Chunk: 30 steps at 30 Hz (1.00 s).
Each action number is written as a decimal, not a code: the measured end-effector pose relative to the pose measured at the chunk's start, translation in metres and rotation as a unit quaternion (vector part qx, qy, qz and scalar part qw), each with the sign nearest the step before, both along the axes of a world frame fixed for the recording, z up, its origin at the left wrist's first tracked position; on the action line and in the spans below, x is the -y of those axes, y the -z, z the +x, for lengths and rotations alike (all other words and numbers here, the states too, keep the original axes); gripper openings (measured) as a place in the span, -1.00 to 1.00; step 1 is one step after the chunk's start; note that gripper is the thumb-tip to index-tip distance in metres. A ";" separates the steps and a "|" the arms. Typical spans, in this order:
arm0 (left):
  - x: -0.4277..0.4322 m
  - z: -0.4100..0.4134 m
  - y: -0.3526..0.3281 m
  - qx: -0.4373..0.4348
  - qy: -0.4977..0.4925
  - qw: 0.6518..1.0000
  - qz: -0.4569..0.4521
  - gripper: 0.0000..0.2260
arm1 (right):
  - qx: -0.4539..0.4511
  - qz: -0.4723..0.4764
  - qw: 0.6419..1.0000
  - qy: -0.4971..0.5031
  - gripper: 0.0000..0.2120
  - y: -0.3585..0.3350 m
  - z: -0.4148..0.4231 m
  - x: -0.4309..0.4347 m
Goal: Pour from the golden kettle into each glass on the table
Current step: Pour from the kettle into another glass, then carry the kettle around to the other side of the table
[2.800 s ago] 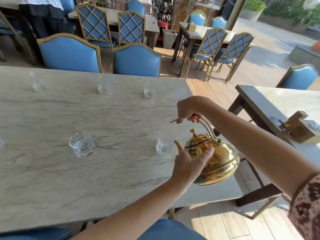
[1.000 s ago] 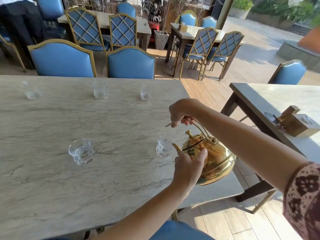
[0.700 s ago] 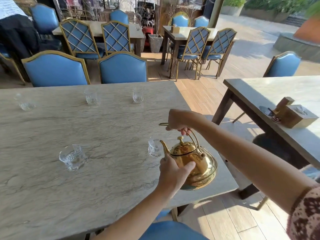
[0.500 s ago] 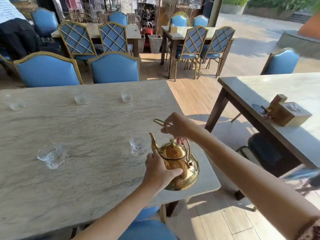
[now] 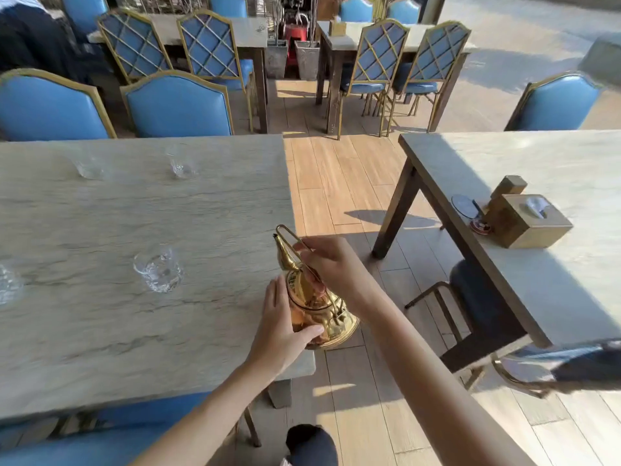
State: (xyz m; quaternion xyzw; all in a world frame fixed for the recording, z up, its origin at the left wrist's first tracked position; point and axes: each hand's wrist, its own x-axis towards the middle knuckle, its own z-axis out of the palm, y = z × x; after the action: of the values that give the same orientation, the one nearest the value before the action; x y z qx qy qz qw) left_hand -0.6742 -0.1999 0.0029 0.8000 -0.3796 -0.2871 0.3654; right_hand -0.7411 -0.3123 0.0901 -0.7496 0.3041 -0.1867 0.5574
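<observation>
The golden kettle (image 5: 319,311) is upright over the right end of the marble table (image 5: 134,213), its spout pointing up and away. My right hand (image 5: 331,264) grips its thin handle from above. My left hand (image 5: 279,327) presses flat against the kettle's near side. A clear glass (image 5: 158,269) stands on the table to the kettle's left. Two more glasses (image 5: 181,164) (image 5: 88,168) stand along the far edge, and part of another glass (image 5: 8,284) shows at the left border.
Blue chairs with gold frames (image 5: 178,105) line the table's far side. A second table (image 5: 537,196) to the right carries a wooden tissue box (image 5: 527,218). A wooden-floor aisle (image 5: 336,183) runs between the tables. A blue bench (image 5: 84,442) is below me.
The kettle has tipped back from pouring into the near glass to upright and drawn away toward the table's right end. My view has swung right, so the glasses sit further left.
</observation>
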 end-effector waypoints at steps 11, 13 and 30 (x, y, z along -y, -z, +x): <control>0.149 0.029 0.036 -0.011 -0.028 0.999 -0.013 0.05 | 0.045 0.072 0.995 -0.046 -0.81 0.028 0.015 0.163; 0.185 0.037 0.035 -0.017 -0.030 0.999 -0.015 0.04 | 0.033 0.075 0.996 -0.044 -0.83 0.027 0.027 0.196; 0.433 0.187 0.012 0.056 -0.236 0.970 -0.034 0.14 | 0.100 0.118 0.955 -0.252 -0.81 0.010 0.235 0.478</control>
State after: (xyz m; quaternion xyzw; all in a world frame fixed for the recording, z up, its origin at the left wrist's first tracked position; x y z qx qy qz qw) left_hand -0.4872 -0.6331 -0.0089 0.8690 -0.2097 -0.1348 0.4275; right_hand -0.5059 -0.7906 0.0805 -0.7082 0.0680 -0.0764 0.6986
